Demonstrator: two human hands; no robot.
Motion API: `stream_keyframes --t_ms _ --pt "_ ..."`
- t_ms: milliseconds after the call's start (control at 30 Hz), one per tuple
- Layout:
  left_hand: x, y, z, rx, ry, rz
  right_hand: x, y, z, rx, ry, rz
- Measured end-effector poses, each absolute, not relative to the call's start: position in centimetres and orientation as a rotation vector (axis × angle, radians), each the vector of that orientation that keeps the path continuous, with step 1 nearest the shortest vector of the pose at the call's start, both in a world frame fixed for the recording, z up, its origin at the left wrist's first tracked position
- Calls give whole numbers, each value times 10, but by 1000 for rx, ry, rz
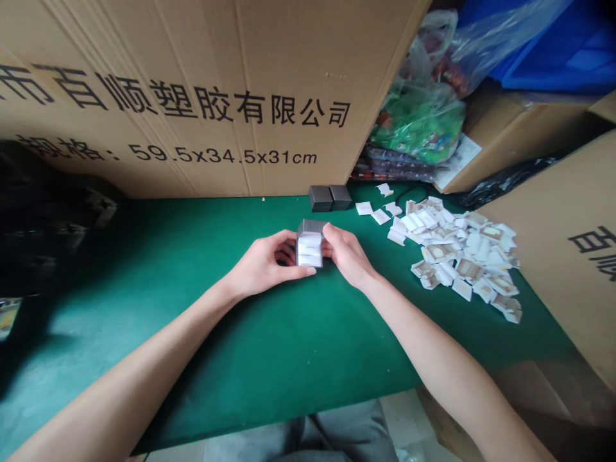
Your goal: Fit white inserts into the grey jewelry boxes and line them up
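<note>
A small dark grey ring box (310, 226) with its lid raised and a white folded insert (309, 249) inside is held between both hands above the green table. My left hand (264, 262) grips it from the left, thumb along the lower front edge and fingers bent at the side. My right hand (347, 251) closes on its right side, with the thumb at the lid's upper right corner. Behind it, two shut dark boxes (330, 197) stand side by side. To the right lies a heap of folded white inserts (462, 247), several of them scattered nearer the boxes.
A large printed cardboard carton (202, 38) rises along the back of the green table (250, 359). At right stand another carton (568, 244), plastic bags with green contents (418, 119) and a blue bin (563, 51). Dark blurred items (43, 224) are stacked at left.
</note>
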State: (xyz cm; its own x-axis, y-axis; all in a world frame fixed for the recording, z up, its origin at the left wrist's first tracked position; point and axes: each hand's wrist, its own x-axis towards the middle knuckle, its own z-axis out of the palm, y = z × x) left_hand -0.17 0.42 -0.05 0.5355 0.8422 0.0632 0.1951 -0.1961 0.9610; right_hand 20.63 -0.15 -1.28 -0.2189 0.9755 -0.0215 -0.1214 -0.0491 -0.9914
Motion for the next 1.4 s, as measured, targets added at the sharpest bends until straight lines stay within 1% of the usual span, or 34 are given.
stream_keyframes --t_ms 1400 --pt "-3 1 4 1740 1006 745 214 -1 -9 -979 -1366 1611"
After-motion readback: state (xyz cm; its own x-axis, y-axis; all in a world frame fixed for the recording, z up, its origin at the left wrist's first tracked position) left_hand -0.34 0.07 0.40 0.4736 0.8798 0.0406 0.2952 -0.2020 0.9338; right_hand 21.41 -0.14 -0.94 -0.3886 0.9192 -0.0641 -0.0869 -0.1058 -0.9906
